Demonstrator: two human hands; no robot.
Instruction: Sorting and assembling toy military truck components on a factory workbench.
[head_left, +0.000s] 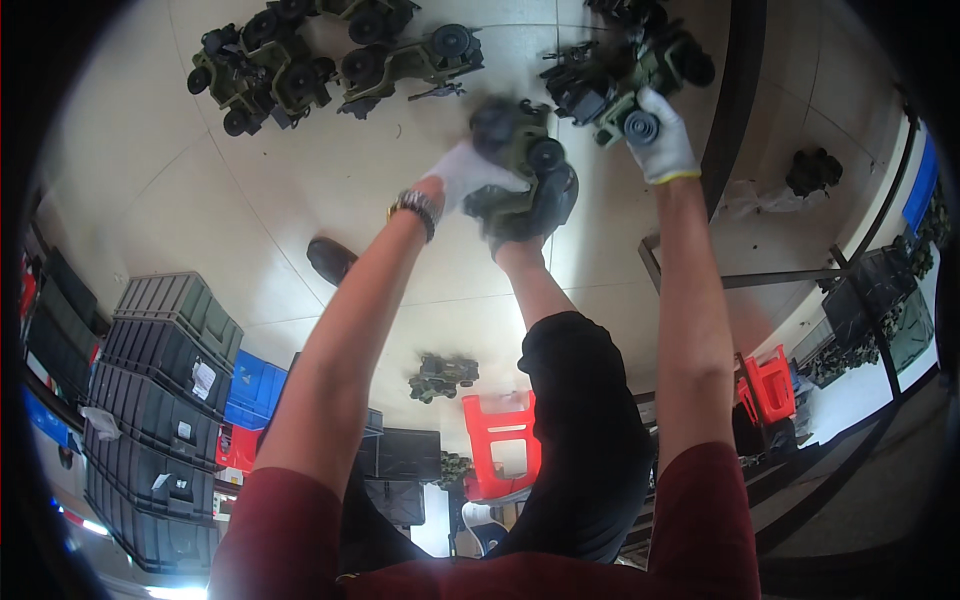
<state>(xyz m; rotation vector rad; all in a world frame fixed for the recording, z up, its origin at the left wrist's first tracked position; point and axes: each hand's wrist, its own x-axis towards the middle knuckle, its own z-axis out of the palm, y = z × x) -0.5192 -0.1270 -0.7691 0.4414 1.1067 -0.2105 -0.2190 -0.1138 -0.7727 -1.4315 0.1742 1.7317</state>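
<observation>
Both my hands wear white gloves. My left hand is closed on a dark green toy military vehicle with black wheels, blurred, held above the floor over my shoe. A metal watch sits on that wrist. My right hand grips another green toy vehicle at the top right. A row of the same green toy vehicles lies on the pale tiled floor at the top left. One more toy vehicle sits alone on the floor lower down, between my arms.
Stacked dark grey bins and blue bins stand at the left. Red plastic stools stand near my legs. A black metal frame runs at the right, with more bins and toys behind it.
</observation>
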